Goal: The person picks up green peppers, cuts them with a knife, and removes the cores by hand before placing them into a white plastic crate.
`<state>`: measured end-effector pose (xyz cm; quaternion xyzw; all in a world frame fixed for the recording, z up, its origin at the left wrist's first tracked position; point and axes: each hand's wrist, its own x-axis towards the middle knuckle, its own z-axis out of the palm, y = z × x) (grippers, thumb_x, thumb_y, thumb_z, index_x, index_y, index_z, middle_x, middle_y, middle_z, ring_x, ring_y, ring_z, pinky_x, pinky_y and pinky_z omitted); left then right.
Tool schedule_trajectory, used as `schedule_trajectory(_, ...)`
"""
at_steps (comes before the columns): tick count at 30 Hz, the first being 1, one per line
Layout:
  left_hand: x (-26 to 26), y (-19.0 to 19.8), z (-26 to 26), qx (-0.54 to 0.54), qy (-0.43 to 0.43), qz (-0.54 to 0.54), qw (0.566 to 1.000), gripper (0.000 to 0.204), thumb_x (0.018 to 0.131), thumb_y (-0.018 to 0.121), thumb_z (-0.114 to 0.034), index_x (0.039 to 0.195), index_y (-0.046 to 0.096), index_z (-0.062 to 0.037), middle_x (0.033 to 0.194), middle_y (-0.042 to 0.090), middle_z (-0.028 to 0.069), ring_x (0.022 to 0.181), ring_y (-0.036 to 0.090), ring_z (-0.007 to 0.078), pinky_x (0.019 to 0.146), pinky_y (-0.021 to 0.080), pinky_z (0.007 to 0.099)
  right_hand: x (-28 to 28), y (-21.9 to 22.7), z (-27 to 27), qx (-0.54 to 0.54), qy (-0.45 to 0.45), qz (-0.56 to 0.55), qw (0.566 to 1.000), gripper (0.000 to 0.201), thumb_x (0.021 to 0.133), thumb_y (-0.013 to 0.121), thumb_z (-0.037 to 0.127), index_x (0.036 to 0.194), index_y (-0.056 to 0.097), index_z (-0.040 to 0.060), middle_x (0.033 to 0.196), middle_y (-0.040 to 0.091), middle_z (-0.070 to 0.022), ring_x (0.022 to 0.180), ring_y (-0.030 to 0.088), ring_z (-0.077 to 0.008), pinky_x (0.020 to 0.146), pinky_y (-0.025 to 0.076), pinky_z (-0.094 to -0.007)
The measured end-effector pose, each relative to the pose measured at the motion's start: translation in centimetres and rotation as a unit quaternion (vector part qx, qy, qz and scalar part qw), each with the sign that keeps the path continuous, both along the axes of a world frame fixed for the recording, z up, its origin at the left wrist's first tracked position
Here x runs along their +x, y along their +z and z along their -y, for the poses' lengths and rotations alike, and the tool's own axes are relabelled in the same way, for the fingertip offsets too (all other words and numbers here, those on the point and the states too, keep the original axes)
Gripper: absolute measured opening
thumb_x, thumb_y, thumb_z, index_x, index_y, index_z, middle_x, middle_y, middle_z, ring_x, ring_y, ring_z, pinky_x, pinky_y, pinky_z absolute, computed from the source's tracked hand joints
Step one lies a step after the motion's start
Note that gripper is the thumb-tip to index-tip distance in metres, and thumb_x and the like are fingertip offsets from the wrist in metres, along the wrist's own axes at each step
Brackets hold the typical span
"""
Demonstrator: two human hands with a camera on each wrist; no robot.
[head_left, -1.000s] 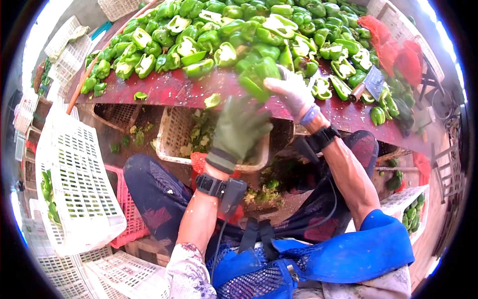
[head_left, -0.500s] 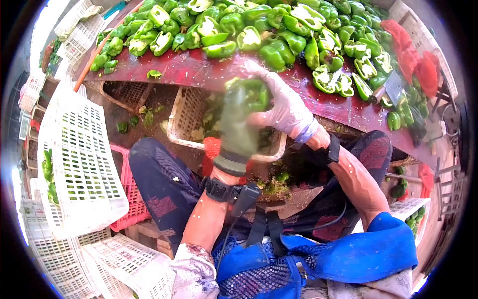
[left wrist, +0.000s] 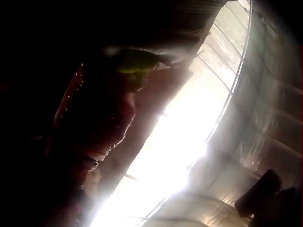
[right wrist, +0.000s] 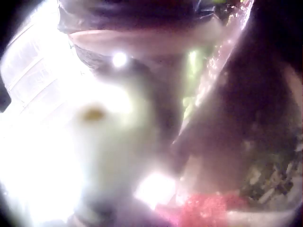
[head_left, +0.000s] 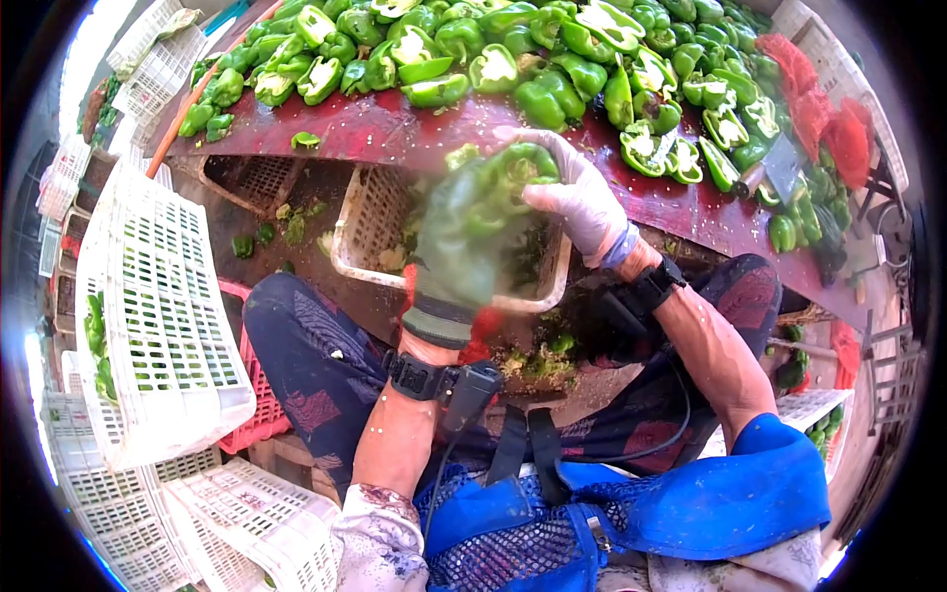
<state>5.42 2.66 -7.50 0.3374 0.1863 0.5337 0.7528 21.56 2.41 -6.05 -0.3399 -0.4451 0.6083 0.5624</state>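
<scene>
In the head view a green bell pepper (head_left: 515, 176) is held between both hands, above the gap between the table edge and the person's knees. My right hand (head_left: 587, 202), in a whitish glove, grips the pepper from the right, thumb at its near side and fingers over the top. My left hand (head_left: 456, 252), in a grey-green glove, holds it from the left, blurred by motion, its fingers hard to make out. The left wrist view is mostly dark, with a green patch (left wrist: 135, 61). Glare and blur fill much of the right wrist view.
Whole and halved green peppers (head_left: 439, 92) are heaped on the red table (head_left: 375, 128). A cleaver (head_left: 784, 168) lies at right, near red mesh (head_left: 843, 143). Below stands a crate (head_left: 345, 237) with scraps; white crates (head_left: 168, 326) and a pink crate (head_left: 261, 414) stand at left.
My right hand has brought the bell pepper from the heap's front edge toward the body. The left hand, earlier spread with nothing in it, has come up against the pepper.
</scene>
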Motion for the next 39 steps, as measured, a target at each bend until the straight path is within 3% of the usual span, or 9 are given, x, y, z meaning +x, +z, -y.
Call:
schedule_trajectory(3, -1.3, -1.4, -1.1, -0.080, -0.114, 0.173, 0.975, 0.041, 0.095, 0.056, -0.022, 0.130, 0.051, -0.0005, 0.121, 0.059, 0.0148, 0.105, 0.063, 0.0266, 0.088, 0.057, 0.0407, 0.3, -0.3, -0.5, -0.016, -0.011, -0.133, 0.991, 0.052, 0.077, 0.064, 0.000, 0.127, 0.050, 0.0034, 0.115, 0.060, -0.0092, 0.098, 0.062, -0.0210, 0.088, 0.051, -0.0328)
schedule_trajectory(18, -3.2, -1.1, -3.4, -0.116, -0.094, 0.279, 0.949, 0.032, 0.099, 0.051, -0.021, 0.124, 0.052, -0.0022, 0.122, 0.057, 0.0225, 0.119, 0.054, 0.0384, 0.098, 0.051, 0.0540, 2.6, 0.4, -0.8, -0.038, -0.006, -0.203, 0.978, 0.061, 0.086, 0.061, 0.010, 0.140, 0.034, -0.0021, 0.132, 0.049, -0.0202, 0.119, 0.054, -0.0328, 0.104, 0.045, -0.0441)
schedule_trajectory(21, -3.7, -0.6, -4.2, -0.054, 0.020, 0.057, 0.997, 0.035, 0.099, 0.051, -0.030, 0.120, 0.052, -0.0016, 0.118, 0.060, 0.0174, 0.109, 0.060, 0.0311, 0.092, 0.053, 0.0483, 2.5, 0.3, -0.8, 0.001, 0.006, -0.153, 0.988, 0.064, 0.086, 0.063, 0.011, 0.142, 0.034, 0.0010, 0.135, 0.048, -0.0159, 0.117, 0.055, -0.0270, 0.102, 0.046, -0.0390)
schedule_trajectory(25, -1.1, 1.6, -1.8, 0.080, 0.109, -0.253, 0.958, 0.045, 0.096, 0.049, -0.010, 0.140, 0.041, -0.0032, 0.119, 0.059, 0.0119, 0.106, 0.056, 0.0142, 0.088, 0.048, 0.0258, 1.5, 0.8, 0.2, 0.064, -0.022, 0.007, 0.998, 0.066, 0.087, 0.066, 0.015, 0.144, 0.035, 0.0044, 0.141, 0.044, -0.0075, 0.111, 0.056, -0.0167, 0.097, 0.047, -0.0308)
schedule_trajectory(27, -0.3, 2.2, -0.7, 0.192, 0.073, -0.288, 0.935, 0.040, 0.099, 0.047, -0.013, 0.137, 0.046, -0.0038, 0.116, 0.061, 0.0100, 0.104, 0.056, 0.0107, 0.086, 0.047, 0.0242, 0.7, 1.8, 1.0, 0.081, -0.027, 0.071, 0.994, 0.066, 0.088, 0.067, 0.017, 0.145, 0.036, 0.0060, 0.143, 0.042, -0.0041, 0.109, 0.055, -0.0125, 0.095, 0.046, -0.0279)
schedule_trajectory(31, 0.2, 2.9, 0.5, 0.050, 0.024, -0.116, 0.992, 0.033, 0.095, 0.055, -0.011, 0.127, 0.056, -0.0024, 0.116, 0.060, 0.0082, 0.106, 0.056, 0.0136, 0.089, 0.049, 0.0274, 0.7, 2.3, 2.1, 0.019, -0.008, 0.106, 0.994, 0.065, 0.089, 0.066, 0.015, 0.146, 0.035, 0.0075, 0.143, 0.043, -0.0020, 0.108, 0.055, -0.0114, 0.091, 0.048, -0.0262)
schedule_trajectory(34, 0.1, 2.1, 0.3, 0.123, 0.068, -0.169, 0.976, 0.035, 0.094, 0.058, -0.012, 0.127, 0.054, -0.0019, 0.113, 0.061, 0.0075, 0.104, 0.057, 0.0145, 0.089, 0.050, 0.0281, 0.0, 1.8, 1.7, 0.134, -0.057, 0.184, 0.972, 0.066, 0.087, 0.066, 0.012, 0.145, 0.037, 0.0094, 0.139, 0.047, -0.0022, 0.105, 0.057, -0.0120, 0.084, 0.050, -0.0261)
schedule_trajectory(37, 0.0, 2.5, 0.2, 0.079, 0.097, -0.117, 0.985, 0.035, 0.094, 0.060, -0.013, 0.127, 0.053, -0.0007, 0.110, 0.062, 0.0073, 0.101, 0.059, 0.0140, 0.087, 0.050, 0.0272, 0.4, 1.8, 0.9, 0.286, -0.188, 0.482, 0.806, 0.066, 0.079, 0.074, 0.013, 0.138, 0.045, 0.0083, 0.118, 0.058, -0.0104, 0.089, 0.062, -0.0199, 0.079, 0.053, -0.0310)
schedule_trajectory(39, 0.2, 2.2, 0.4, 0.081, 0.115, -0.180, 0.973, 0.035, 0.094, 0.059, -0.012, 0.126, 0.052, 0.0004, 0.109, 0.063, 0.0073, 0.099, 0.059, 0.0137, 0.086, 0.050, 0.0262, 0.0, 2.5, 1.5, 0.237, -0.191, 0.509, 0.805, 0.060, 0.078, 0.074, 0.016, 0.132, 0.048, 0.0055, 0.110, 0.061, -0.0126, 0.086, 0.064, -0.0237, 0.074, 0.053, -0.0336)
